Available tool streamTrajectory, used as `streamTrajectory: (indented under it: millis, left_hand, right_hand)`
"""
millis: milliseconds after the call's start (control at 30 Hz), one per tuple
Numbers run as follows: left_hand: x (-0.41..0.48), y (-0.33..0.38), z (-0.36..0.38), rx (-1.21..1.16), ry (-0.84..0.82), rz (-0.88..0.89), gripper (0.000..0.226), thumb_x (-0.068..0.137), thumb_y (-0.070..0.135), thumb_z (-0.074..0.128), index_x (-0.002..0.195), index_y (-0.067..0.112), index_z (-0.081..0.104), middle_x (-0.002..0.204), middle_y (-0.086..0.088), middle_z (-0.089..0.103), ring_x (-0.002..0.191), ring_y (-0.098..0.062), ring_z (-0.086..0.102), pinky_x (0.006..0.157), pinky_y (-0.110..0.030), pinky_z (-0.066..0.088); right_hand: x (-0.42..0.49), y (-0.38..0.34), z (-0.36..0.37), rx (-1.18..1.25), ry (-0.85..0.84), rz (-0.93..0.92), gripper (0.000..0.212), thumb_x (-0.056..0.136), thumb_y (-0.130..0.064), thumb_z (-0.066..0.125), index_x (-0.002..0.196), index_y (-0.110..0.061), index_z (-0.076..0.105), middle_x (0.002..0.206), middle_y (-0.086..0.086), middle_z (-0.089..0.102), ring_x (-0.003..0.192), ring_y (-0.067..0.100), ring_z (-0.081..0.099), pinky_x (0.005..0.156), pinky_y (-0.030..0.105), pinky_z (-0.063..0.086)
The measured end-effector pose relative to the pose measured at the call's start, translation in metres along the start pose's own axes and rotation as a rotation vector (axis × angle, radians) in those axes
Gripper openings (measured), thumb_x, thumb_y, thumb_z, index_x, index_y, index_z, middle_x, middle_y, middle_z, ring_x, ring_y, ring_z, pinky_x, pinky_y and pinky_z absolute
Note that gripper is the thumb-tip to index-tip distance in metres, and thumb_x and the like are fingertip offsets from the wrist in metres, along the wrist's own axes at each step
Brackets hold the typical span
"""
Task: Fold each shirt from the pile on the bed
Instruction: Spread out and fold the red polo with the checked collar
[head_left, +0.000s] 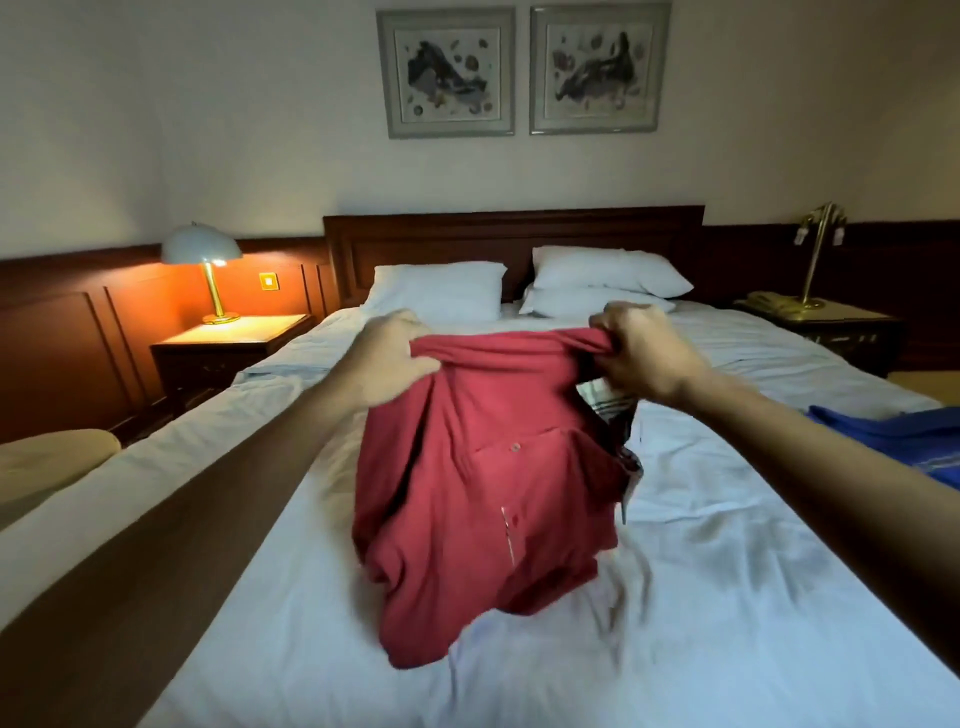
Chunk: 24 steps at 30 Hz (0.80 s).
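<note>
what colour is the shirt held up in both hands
The shirt is plain red, shown best in the head view.

You are holding a red shirt (483, 467) up by its top edge, your left hand (387, 358) and right hand (644, 353) each gripping bunched cloth. It is hanging crumpled, a button showing, down to the white bed (727, 597). A blue garment (893, 441) is lying at the bed's right edge.

Both bare arms are extending toward mid-frame, the left arm (208, 493) slanting up from the lower left corner and the right arm (831, 457) entering from the right edge. The left hand (389, 358) and right hand (644, 353) are gripping a red shirt (483, 467) by its top edge, fingers curled, level with each other.
</note>
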<state>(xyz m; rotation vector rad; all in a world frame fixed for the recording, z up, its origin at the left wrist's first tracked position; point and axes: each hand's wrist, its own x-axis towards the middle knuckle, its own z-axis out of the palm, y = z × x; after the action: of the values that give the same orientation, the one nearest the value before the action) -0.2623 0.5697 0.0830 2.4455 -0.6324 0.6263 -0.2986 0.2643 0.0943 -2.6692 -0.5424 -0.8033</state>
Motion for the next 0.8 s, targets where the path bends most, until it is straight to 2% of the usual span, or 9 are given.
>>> streamTrajectory:
  millis: [67, 133, 267, 333, 400, 533, 600, 667, 800]
  left_hand:
    - [0.035, 0.018, -0.039, 0.057, 0.274, 0.107, 0.016, 0.077, 0.007, 0.073, 0.070, 0.011, 0.060, 0.081, -0.003, 0.051, 0.076, -0.023, 0.052, 0.066, -0.029, 0.032]
    - [0.061, 0.036, -0.079, 0.094, 0.500, 0.202, 0.017, 0.075, 0.009, 0.071, 0.072, 0.015, 0.056, 0.084, -0.002, 0.047, 0.075, -0.018, 0.046, 0.065, -0.028, 0.028]
    - [0.063, 0.044, -0.101, 0.249, 0.559, 0.351, 0.014, 0.078, 0.015, 0.067, 0.086, 0.019, 0.056, 0.104, 0.000, 0.052, 0.087, -0.022, 0.056, 0.071, -0.035, 0.045]
    - [0.040, 0.024, -0.074, 0.326, 0.415, 0.406, 0.021, 0.077, 0.011, 0.071, 0.091, 0.020, 0.057, 0.116, 0.002, 0.054, 0.097, -0.023, 0.061, 0.076, -0.037, 0.050]
    - [0.002, -0.008, -0.028, 0.356, 0.091, 0.389, 0.025, 0.079, 0.014, 0.074, 0.097, 0.023, 0.060, 0.120, 0.008, 0.055, 0.104, -0.019, 0.062, 0.081, -0.036, 0.052]
    - [-0.089, -0.061, 0.066, 0.119, -0.720, -0.023, 0.037, 0.070, 0.048, 0.085, 0.095, 0.037, 0.060, 0.100, 0.010, 0.062, 0.097, -0.016, 0.060, 0.085, -0.035, 0.051]
    - [-0.118, -0.076, 0.097, -0.045, -0.739, -0.129, 0.051, 0.061, 0.062, 0.085, 0.101, 0.042, 0.061, 0.110, 0.013, 0.059, 0.107, -0.008, 0.058, 0.093, -0.029, 0.049]
    - [-0.129, -0.083, 0.117, -0.099, -0.619, -0.130, 0.068, 0.056, 0.070, 0.083, 0.115, 0.049, 0.056, 0.126, 0.023, 0.046, 0.124, 0.001, 0.045, 0.106, -0.024, 0.038]
    - [-0.131, -0.072, 0.144, -0.098, -0.650, -0.148, 0.101, 0.054, 0.073, 0.082, 0.142, 0.057, 0.034, 0.155, 0.022, 0.023, 0.144, -0.003, 0.025, 0.121, -0.033, 0.024]
  right_hand:
    - [0.024, -0.012, -0.032, 0.012, 0.222, -0.069, 0.024, 0.071, -0.009, 0.077, 0.069, -0.010, 0.053, 0.086, 0.006, 0.047, 0.076, 0.031, 0.056, 0.062, 0.031, 0.036]
    - [0.045, -0.025, -0.066, -0.014, 0.360, -0.120, 0.041, 0.058, -0.021, 0.089, 0.074, -0.010, 0.054, 0.097, 0.009, 0.047, 0.079, 0.028, 0.053, 0.066, 0.034, 0.044]
    - [0.059, -0.027, -0.094, -0.067, 0.432, -0.278, 0.045, 0.057, -0.028, 0.092, 0.076, -0.009, 0.057, 0.102, 0.009, 0.052, 0.083, 0.027, 0.056, 0.070, 0.039, 0.049]
    - [0.044, -0.009, -0.074, -0.069, 0.246, -0.347, 0.043, 0.063, -0.037, 0.089, 0.077, -0.009, 0.059, 0.094, 0.009, 0.058, 0.080, 0.029, 0.058, 0.068, 0.039, 0.048]
    - [0.009, 0.013, -0.033, -0.075, -0.075, -0.277, 0.036, 0.068, -0.039, 0.084, 0.076, -0.014, 0.059, 0.086, 0.006, 0.063, 0.077, 0.027, 0.061, 0.067, 0.037, 0.047]
    - [-0.079, 0.046, 0.055, -0.280, -0.868, 0.016, 0.012, 0.080, -0.016, 0.066, 0.091, -0.018, 0.063, 0.095, 0.004, 0.070, 0.088, 0.023, 0.066, 0.076, 0.029, 0.050]
    - [-0.107, 0.046, 0.075, -0.359, -1.253, 0.247, 0.027, 0.086, -0.036, 0.070, 0.108, -0.020, 0.064, 0.104, 0.002, 0.068, 0.092, 0.023, 0.069, 0.069, 0.025, 0.047]
    - [-0.119, 0.043, 0.087, -0.352, -1.294, 0.339, 0.049, 0.085, -0.056, 0.067, 0.116, -0.019, 0.064, 0.113, 0.000, 0.066, 0.097, 0.021, 0.068, 0.067, 0.023, 0.044]
    - [-0.128, 0.032, 0.129, -0.030, -0.783, 0.224, 0.068, 0.077, -0.072, 0.064, 0.128, -0.028, 0.053, 0.129, -0.005, 0.053, 0.112, 0.016, 0.054, 0.092, 0.028, 0.042]
